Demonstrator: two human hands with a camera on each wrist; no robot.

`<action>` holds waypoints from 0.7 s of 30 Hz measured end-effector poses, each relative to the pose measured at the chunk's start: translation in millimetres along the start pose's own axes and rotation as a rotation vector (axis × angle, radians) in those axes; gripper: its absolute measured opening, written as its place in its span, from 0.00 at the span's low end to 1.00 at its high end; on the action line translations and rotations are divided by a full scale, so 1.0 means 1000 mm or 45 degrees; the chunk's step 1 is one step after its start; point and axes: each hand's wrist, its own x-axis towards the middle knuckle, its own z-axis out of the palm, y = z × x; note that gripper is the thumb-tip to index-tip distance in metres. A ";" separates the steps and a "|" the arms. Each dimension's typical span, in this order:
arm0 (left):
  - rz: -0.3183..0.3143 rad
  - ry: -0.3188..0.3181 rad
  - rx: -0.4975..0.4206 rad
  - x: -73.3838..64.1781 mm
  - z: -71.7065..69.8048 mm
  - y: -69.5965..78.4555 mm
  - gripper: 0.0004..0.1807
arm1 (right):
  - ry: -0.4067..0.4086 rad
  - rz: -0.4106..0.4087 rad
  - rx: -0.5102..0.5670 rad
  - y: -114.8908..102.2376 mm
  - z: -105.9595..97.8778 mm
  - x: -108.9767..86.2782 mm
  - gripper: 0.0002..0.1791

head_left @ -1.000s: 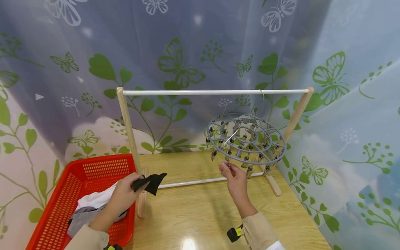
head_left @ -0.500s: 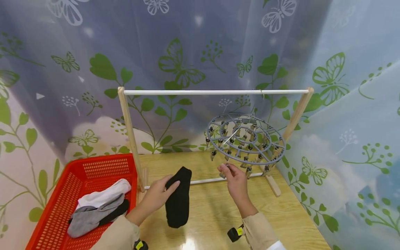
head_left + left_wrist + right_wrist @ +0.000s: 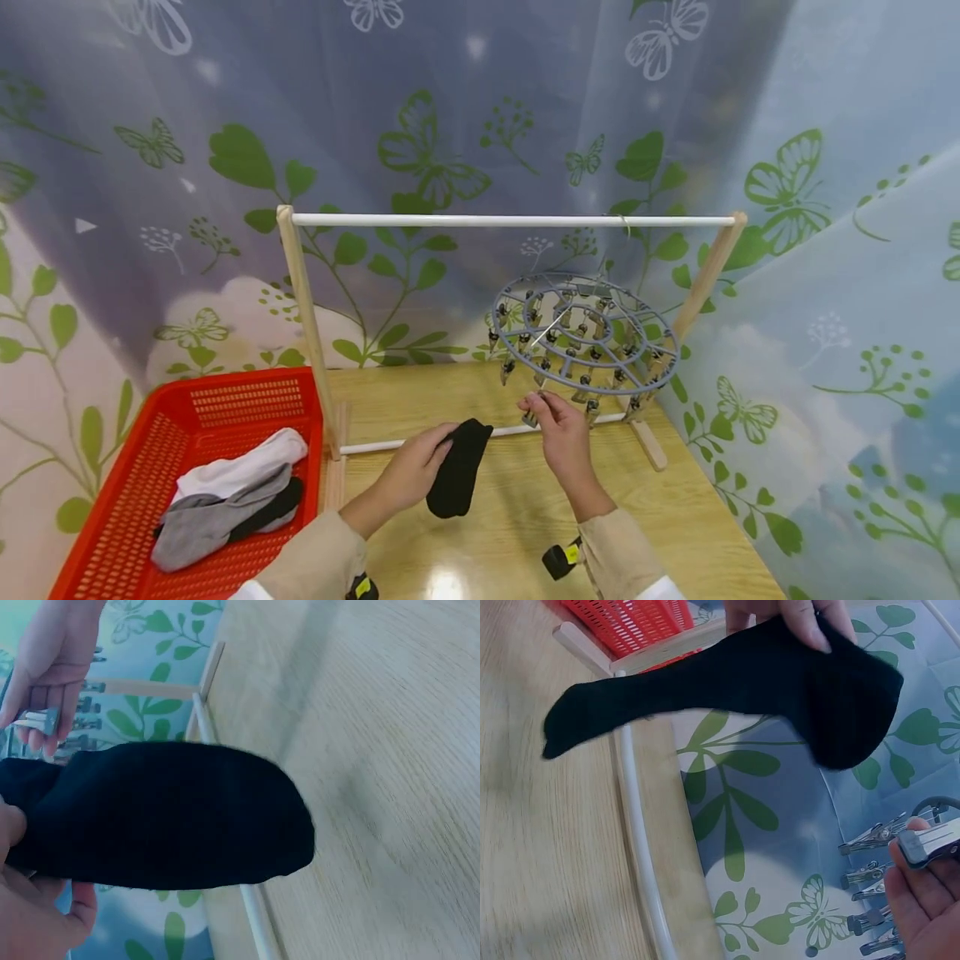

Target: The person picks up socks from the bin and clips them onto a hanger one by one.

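A black sock (image 3: 457, 475) hangs from my left hand (image 3: 412, 468), which pinches it near its upper end with thumb and fingers. In the right wrist view the sock (image 3: 720, 675) stretches out sideways, its heel bend toward the right. My right hand (image 3: 566, 437) holds a metal clip (image 3: 530, 418) between thumb and fingers, below the near left edge of a round grey clip hanger (image 3: 611, 392). The left wrist view shows this clip (image 3: 37, 720) against the right fingers. The sock is apart from the clip, just left of it.
The hanger hooks onto the white top rail (image 3: 450, 221) of a wooden-legged stand. Several other clips dangle from its rings. To the left, a red basket (image 3: 161, 417) holds a white sock (image 3: 247, 467) and grey and black ones. A white lower bar (image 3: 367, 448) crosses close over the wooden table (image 3: 390, 542).
My left hand has brought the black sock rightward from beside the basket toward the right hand, and the sock now hangs down unfolded. The right hand stays at the clip.
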 end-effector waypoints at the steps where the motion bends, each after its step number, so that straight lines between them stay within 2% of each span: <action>1: 0.008 -0.016 0.013 0.001 0.002 0.001 0.15 | -0.004 -0.013 -0.012 -0.005 -0.001 -0.001 0.13; 3: 0.024 -0.029 0.056 0.004 0.005 0.002 0.14 | -0.007 -0.033 -0.013 -0.010 -0.002 -0.002 0.13; 5: 0.039 -0.009 0.116 0.007 0.009 0.003 0.11 | -0.010 -0.051 -0.005 -0.011 -0.004 -0.002 0.13; 7: 0.043 0.024 0.158 0.009 0.013 0.004 0.09 | -0.005 -0.078 0.006 -0.002 -0.004 0.001 0.13; 12: 0.046 0.079 0.149 0.015 0.021 0.008 0.07 | 0.003 -0.108 0.061 0.025 -0.002 0.011 0.15; 17: 0.067 0.063 0.148 0.021 0.031 0.006 0.09 | 0.007 -0.086 0.069 0.026 0.000 0.010 0.15; 21: 0.061 0.040 0.160 0.029 0.038 0.008 0.07 | 0.019 -0.049 0.065 0.023 0.001 0.010 0.14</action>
